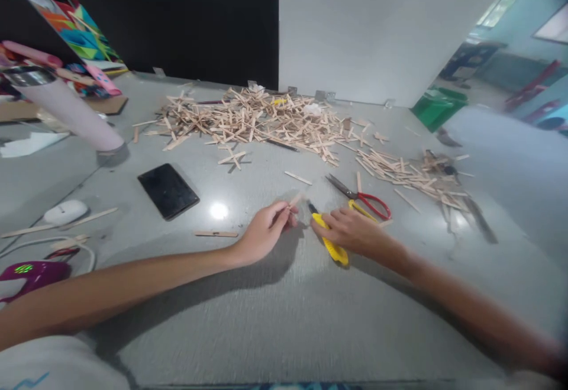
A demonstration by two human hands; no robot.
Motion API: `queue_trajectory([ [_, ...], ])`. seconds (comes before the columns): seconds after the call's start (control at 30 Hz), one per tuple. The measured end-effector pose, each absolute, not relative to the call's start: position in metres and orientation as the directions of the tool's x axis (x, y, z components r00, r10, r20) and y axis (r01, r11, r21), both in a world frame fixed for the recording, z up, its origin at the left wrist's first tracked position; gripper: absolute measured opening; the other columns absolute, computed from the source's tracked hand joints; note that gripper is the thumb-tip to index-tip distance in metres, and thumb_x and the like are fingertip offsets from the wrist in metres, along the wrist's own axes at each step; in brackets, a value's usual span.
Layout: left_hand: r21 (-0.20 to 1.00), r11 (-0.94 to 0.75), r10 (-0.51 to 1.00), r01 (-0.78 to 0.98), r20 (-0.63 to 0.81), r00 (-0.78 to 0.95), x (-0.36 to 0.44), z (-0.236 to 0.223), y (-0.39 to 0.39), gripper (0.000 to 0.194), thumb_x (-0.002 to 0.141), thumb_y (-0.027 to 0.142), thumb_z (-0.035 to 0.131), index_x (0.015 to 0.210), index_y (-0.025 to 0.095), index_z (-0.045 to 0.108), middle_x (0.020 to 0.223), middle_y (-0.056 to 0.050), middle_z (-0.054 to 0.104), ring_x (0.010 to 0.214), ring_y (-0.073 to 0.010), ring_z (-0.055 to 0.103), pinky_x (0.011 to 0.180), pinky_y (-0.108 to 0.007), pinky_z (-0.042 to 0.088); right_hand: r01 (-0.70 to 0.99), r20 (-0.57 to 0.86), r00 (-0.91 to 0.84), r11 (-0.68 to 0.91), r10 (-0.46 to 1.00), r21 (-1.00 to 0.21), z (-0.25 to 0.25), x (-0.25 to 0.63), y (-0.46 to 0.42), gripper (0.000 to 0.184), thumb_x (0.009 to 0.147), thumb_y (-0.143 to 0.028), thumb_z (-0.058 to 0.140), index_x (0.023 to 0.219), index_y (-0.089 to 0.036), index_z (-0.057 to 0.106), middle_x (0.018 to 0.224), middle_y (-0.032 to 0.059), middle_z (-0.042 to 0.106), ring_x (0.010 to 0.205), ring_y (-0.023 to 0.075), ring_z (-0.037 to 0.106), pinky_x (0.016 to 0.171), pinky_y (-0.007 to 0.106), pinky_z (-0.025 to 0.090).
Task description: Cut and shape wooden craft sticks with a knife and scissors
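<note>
Between the thumb and fingers of my left hand (273, 224) is a short wooden craft stick (296, 200), its free end angled up to the right. My right hand (348, 228) is closed around yellow-handled pliers (332, 249). Their dark tip points toward the stick, a small gap apart; whether the jaws are parted is too small to tell. Just beyond my right hand lie red-handled scissors (360, 193). One craft stick (216, 234) with a dark mark lies left of my left hand, and another (298, 177) lies ahead of both hands.
A big heap of craft sticks (248, 119) spreads along the back, with more (399, 171) at right. On the left are a black phone (168, 190), a pink tumbler (73, 109), a white mouse (65, 212) and a purple device (35, 277). A green bin (439, 108) stands beyond.
</note>
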State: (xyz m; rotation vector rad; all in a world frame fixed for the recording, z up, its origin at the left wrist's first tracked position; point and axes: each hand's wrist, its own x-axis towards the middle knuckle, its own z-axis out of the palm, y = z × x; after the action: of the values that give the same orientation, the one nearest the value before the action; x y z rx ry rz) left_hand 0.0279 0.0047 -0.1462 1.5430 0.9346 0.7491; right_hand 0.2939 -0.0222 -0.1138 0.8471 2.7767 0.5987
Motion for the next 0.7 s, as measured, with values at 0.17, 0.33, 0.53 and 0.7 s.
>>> queue_trajectory([
  [0.17, 0.998, 0.067, 0.862, -0.008, -0.054, 0.504, 0.031, -0.15, -0.005, 0.032, 0.115, 0.055, 0.053, 0.119, 0.024, 0.044, 0.113, -0.011, 0.081, 0.067, -0.0133, 0.065, 0.056, -0.027, 0.041, 0.688, 0.262, -0.716, 0.719, 0.647, 0.101, -0.121, 0.303, -0.017, 0.014, 0.108, -0.015, 0.057, 0.113, -0.023, 0.068, 0.09, 0.0055, 0.072, 0.069, 0.0183, 0.062, 0.061, 0.03, 0.039],
  [0.33, 0.988, 0.111, 0.803, -0.104, -0.028, 0.596, 0.036, -0.156, -0.011, 0.033, 0.117, 0.054, 0.049, 0.109, 0.028, 0.032, 0.122, -0.013, 0.08, 0.072, -0.0128, 0.074, 0.051, -0.023, 0.045, 0.706, 0.479, -0.291, 0.524, 0.828, -0.476, -0.122, 0.285, -0.037, 0.012, 0.108, -0.034, 0.06, 0.107, -0.025, 0.068, 0.077, 0.001, 0.072, 0.062, 0.017, 0.064, 0.064, 0.03, 0.049],
  [0.53, 0.989, 0.129, 0.714, -0.076, -0.039, 0.699, 0.036, -0.157, -0.014, 0.031, 0.118, 0.045, 0.049, 0.138, 0.027, 0.032, 0.121, -0.013, 0.078, 0.071, -0.0136, 0.077, 0.051, -0.02, 0.053, 0.567, 0.282, -0.058, 0.264, 0.958, -0.78, -0.122, 0.259, -0.052, 0.024, 0.1, -0.049, 0.074, 0.104, -0.026, 0.069, 0.077, 0.0033, 0.075, 0.063, 0.0208, 0.069, 0.063, 0.034, 0.056],
  [0.7, 0.984, 0.173, 0.694, -0.027, -0.103, 0.713, 0.035, -0.155, -0.013, 0.027, 0.118, 0.037, 0.046, 0.141, 0.025, 0.04, 0.104, -0.008, 0.077, 0.063, -0.0113, 0.072, 0.047, -0.017, 0.048, 0.543, 0.245, -0.145, 0.284, 0.959, -0.79, -0.131, 0.261, -0.052, 0.021, 0.103, -0.045, 0.069, 0.113, -0.027, 0.07, 0.079, 0.0041, 0.077, 0.065, 0.0225, 0.071, 0.064, 0.037, 0.057],
])
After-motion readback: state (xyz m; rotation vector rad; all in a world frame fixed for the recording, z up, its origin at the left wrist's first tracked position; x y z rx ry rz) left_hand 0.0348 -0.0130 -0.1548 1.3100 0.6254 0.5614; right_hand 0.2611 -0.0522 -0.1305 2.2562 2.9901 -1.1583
